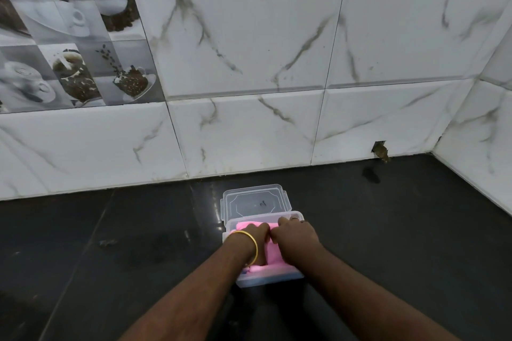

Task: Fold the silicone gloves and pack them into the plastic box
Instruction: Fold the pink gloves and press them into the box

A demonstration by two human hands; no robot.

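A clear plastic box [273, 278] stands on the black counter in front of me, low in the head view. Pink silicone gloves [273, 256] lie folded inside it, mostly covered by my hands. My left hand [253, 232], with a gold bangle on the wrist, presses down on the pink material at the box's left side. My right hand [295, 235] presses on it at the right side, its fingertips near the far rim. Both hands have curled fingers touching the gloves. The box's clear lid [256, 201] lies flat just behind the box.
The black counter [138, 243] runs to a white marble-tiled wall [249, 133] close behind the lid. A second tiled wall closes the right corner. A small broken hole [381, 151] sits at the wall base, back right.
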